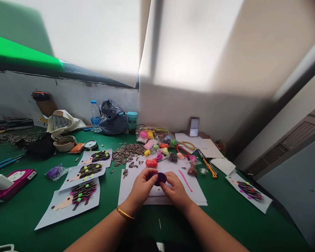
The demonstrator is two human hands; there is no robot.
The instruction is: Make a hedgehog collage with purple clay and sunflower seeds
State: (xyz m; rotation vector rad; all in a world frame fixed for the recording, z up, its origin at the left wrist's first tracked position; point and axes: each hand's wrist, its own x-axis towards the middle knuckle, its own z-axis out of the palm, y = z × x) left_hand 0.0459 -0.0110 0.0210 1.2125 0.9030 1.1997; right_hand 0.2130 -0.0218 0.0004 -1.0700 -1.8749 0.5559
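Too firm a pinch from the left hand [144,181] could dent or stretch the purple disc [160,179], and a loose hold by the right hand [175,188] could drop it onto the paper [195,196] beneath. The left hand grips its left edge, thumb nearest; the right hand clasps its right edge, 2 forearms converging inward.

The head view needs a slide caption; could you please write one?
Left hand and right hand hold a purple disc over white paper, near seeds and hedgehog pictures.
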